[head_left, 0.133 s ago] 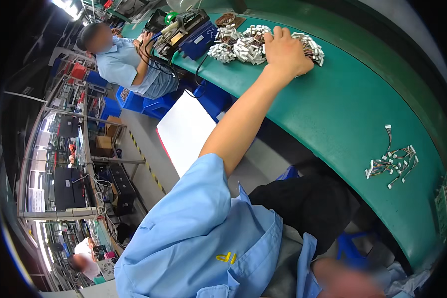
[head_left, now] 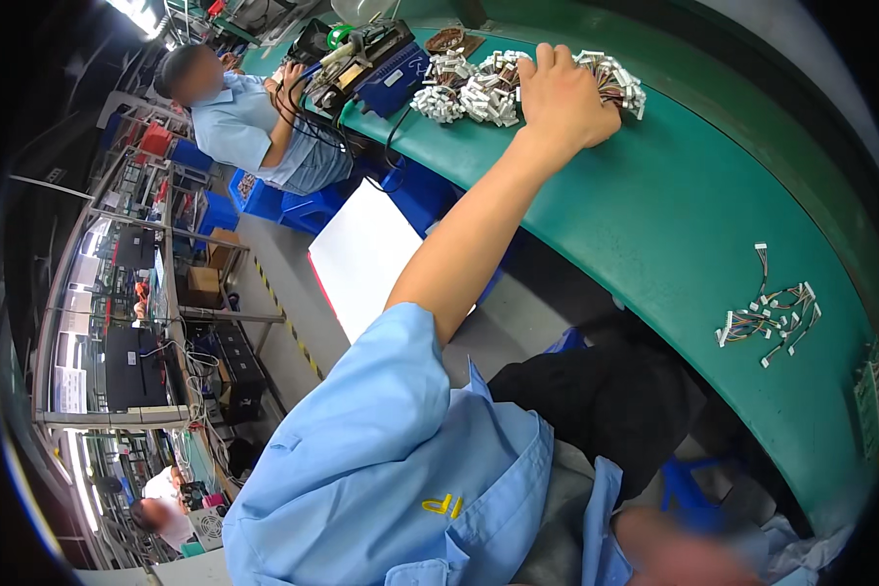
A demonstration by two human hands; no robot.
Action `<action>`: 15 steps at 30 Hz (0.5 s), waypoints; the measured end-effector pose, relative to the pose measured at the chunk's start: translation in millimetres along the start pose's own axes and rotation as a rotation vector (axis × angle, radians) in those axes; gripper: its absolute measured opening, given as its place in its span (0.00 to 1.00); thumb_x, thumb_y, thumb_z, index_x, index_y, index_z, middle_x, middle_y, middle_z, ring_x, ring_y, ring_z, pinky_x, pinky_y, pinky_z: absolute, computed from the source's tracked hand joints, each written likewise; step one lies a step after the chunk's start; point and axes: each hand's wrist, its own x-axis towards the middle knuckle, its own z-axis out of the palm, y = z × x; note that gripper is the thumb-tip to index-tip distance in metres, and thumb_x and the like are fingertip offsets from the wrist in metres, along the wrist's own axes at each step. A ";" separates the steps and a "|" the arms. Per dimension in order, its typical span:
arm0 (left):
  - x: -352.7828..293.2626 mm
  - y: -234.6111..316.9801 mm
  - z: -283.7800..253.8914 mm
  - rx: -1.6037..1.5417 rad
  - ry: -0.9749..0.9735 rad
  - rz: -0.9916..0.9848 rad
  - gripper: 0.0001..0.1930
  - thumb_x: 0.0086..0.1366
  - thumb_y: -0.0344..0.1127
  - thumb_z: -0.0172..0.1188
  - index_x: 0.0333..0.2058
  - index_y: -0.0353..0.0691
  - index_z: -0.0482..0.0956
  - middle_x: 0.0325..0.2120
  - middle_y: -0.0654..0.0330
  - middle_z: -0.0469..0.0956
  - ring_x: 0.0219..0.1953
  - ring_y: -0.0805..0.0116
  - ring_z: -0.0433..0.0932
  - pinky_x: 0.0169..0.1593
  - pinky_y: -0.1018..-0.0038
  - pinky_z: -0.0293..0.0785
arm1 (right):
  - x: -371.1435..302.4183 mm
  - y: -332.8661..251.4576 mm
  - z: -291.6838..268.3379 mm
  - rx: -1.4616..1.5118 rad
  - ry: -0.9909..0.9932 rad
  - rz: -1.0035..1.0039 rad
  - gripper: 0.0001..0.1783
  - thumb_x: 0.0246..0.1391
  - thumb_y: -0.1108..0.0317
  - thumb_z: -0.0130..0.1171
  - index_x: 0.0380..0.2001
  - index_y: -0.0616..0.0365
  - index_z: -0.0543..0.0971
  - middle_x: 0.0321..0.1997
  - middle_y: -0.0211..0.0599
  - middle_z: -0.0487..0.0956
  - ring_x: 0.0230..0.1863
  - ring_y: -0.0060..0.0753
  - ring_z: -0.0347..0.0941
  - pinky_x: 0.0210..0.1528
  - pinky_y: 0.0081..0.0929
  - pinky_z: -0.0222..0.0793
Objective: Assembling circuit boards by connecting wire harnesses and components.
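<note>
My left hand (head_left: 568, 103) reaches far across the green bench, its fingers curled over a bundle of wire harnesses (head_left: 617, 83) with white connectors. The connector ends fan out on the hand's right side, while the palm hides the middle of the bundle. Just left of the hand, touching or nearly so, lie more bundles of harnesses (head_left: 491, 90), their white plugs packed together. Farther right on the bench is a small loose spread of harnesses (head_left: 772, 314) with thin coloured wires. My right hand does not show.
A blue bin (head_left: 396, 78) with tools and cables stands beyond the bundles. A co-worker in a light blue shirt (head_left: 239, 127) works at the bench's far left. A white board (head_left: 366, 254) lies below the bench edge. Shelving (head_left: 107, 420) lines the left side.
My left hand and the bundle under it have shifted slightly to the right. The loose harnesses stay as they were on the bench.
</note>
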 end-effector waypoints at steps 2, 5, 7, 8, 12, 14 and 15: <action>-0.4 1.9 -7.9 -0.068 0.019 0.004 0.23 0.55 0.51 0.61 0.32 0.33 0.89 0.42 0.44 0.76 0.43 0.52 0.63 0.54 0.56 0.56 | -1.0 -3.4 4.9 -0.012 0.005 0.012 0.25 0.78 0.50 0.42 0.63 0.59 0.70 0.67 0.42 0.72 0.65 0.39 0.68 0.77 0.53 0.47; -2.0 9.5 -12.6 -0.326 0.070 -0.005 0.25 0.55 0.54 0.65 0.33 0.31 0.88 0.41 0.43 0.76 0.46 0.51 0.64 0.55 0.55 0.59 | 0.3 -11.3 14.9 -0.055 -0.035 0.032 0.25 0.78 0.51 0.42 0.63 0.59 0.70 0.67 0.42 0.72 0.64 0.37 0.68 0.76 0.47 0.50; -6.2 -0.1 -18.7 -0.486 0.013 -0.071 0.25 0.56 0.53 0.66 0.34 0.31 0.87 0.42 0.43 0.76 0.46 0.52 0.66 0.56 0.56 0.61 | 6.2 -13.6 24.4 -0.077 -0.086 0.034 0.25 0.78 0.51 0.42 0.63 0.59 0.70 0.66 0.41 0.73 0.64 0.35 0.68 0.75 0.43 0.52; -7.8 -2.2 -19.3 -0.649 -0.045 -0.131 0.25 0.57 0.52 0.66 0.35 0.30 0.86 0.42 0.44 0.76 0.47 0.52 0.67 0.56 0.58 0.62 | 10.2 -12.0 24.7 -0.096 -0.123 0.029 0.25 0.78 0.52 0.42 0.63 0.59 0.70 0.66 0.41 0.73 0.64 0.34 0.68 0.75 0.42 0.52; -39.8 9.6 -32.4 -1.186 -0.248 -0.249 0.24 0.60 0.49 0.69 0.37 0.29 0.84 0.43 0.46 0.77 0.48 0.56 0.71 0.55 0.63 0.67 | 24.7 -18.4 25.6 -0.177 -0.261 0.043 0.24 0.79 0.53 0.42 0.63 0.60 0.70 0.66 0.39 0.73 0.64 0.31 0.69 0.74 0.34 0.56; -66.0 15.7 -59.7 -1.554 -0.351 -0.229 0.22 0.62 0.46 0.70 0.39 0.28 0.83 0.42 0.49 0.78 0.45 0.60 0.75 0.53 0.69 0.70 | 25.2 -19.9 34.1 -0.208 -0.295 0.051 0.24 0.79 0.53 0.42 0.63 0.60 0.70 0.65 0.39 0.73 0.63 0.29 0.69 0.73 0.30 0.58; -75.5 14.9 -69.2 -1.729 -0.390 -0.218 0.21 0.63 0.44 0.70 0.40 0.28 0.82 0.41 0.50 0.79 0.44 0.62 0.77 0.51 0.72 0.72 | 24.3 -19.8 37.5 -0.212 -0.305 0.052 0.24 0.79 0.53 0.42 0.63 0.60 0.70 0.65 0.39 0.74 0.63 0.28 0.69 0.73 0.28 0.59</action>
